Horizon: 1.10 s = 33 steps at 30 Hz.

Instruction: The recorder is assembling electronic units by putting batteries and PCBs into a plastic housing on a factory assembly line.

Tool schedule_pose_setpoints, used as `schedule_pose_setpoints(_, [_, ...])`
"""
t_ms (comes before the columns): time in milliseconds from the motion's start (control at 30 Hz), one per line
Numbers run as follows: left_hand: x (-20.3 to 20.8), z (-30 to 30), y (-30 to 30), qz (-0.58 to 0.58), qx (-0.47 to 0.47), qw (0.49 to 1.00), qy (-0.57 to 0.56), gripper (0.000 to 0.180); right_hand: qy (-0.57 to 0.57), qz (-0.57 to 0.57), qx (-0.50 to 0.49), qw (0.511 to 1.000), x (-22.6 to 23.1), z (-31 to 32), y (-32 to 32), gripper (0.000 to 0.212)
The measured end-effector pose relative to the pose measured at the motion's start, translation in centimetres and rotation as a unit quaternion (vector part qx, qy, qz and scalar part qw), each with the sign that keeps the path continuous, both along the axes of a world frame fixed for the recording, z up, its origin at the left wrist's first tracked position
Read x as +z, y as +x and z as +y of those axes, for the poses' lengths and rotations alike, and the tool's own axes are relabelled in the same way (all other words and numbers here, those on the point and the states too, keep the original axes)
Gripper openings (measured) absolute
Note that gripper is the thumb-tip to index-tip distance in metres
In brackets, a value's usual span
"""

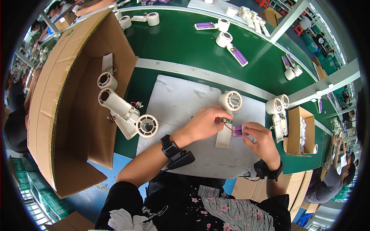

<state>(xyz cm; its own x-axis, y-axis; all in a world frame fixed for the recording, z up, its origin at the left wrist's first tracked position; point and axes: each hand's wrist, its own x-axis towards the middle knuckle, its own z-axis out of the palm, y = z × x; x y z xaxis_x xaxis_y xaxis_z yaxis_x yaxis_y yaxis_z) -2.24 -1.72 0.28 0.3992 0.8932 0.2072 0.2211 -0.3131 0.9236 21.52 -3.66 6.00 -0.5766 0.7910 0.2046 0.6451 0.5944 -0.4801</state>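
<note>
On a grey-white foam sheet (pixel 173 104) lies a white fan-like housing (pixel 230 101) with a round ringed head and an open handle pointing toward me. My left hand (pixel 204 124) is closed, its fingertips pinching a small circuit board (pixel 227 120) at the top of the handle. Thin red wires run from the board to a purple battery pack (pixel 237 131). The pack is between the thumb and fingers of my right hand (pixel 263 139), just right of the handle. Part of the board is hidden under my left fingers.
A large cardboard box (pixel 58 115) lies on its side at left, with several white housings (pixel 119 106) at its opening. More housings (pixel 278 115) and a small carton (pixel 300 133) stand at right. Beyond a pale rail, a green surface (pixel 173 38) carries housings with purple packs (pixel 239 56).
</note>
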Motion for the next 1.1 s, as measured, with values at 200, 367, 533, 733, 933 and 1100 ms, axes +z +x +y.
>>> schedule_pose_setpoints(200, [0.0, 0.1, 0.0, 0.004, 0.000, 1.000, 0.003, 0.034, -0.003, 0.037, -0.017, 0.999, -1.1, 0.0, 0.7, 0.021])
schedule_pose_setpoints(367, [-0.4, 0.2, 0.0, -0.002, 0.001, 1.000, 0.013, 0.033, -0.041, 0.042, -0.015, 0.998, -0.6, 0.3, 0.6, 0.015])
schedule_pose_setpoints(533, [-0.2, 0.0, 0.1, -0.003, 0.006, 1.000, 0.017, 0.033, 0.021, 0.007, 0.018, 1.000, -0.3, -0.1, 0.2, 0.014])
schedule_pose_setpoints(733, [0.3, 0.0, 0.2, -0.012, 0.007, 0.999, -0.034, 0.033, 0.011, -0.024, 0.023, 0.999, -0.7, 0.1, -0.2, 0.017])
schedule_pose_setpoints(933, [0.4, 0.1, -0.2, -0.019, 0.021, 0.999, -0.045, 0.033, -0.016, -0.014, -0.052, 0.998, -1.1, 3.4, 2.0, 0.019])
schedule_pose_setpoints(1100, [0.4, 0.0, -0.3, -0.019, 0.032, 0.998, -0.057, 0.035, 0.018, 0.084, -0.308, 0.948, 1.8, 7.6, 2.6, 0.025])
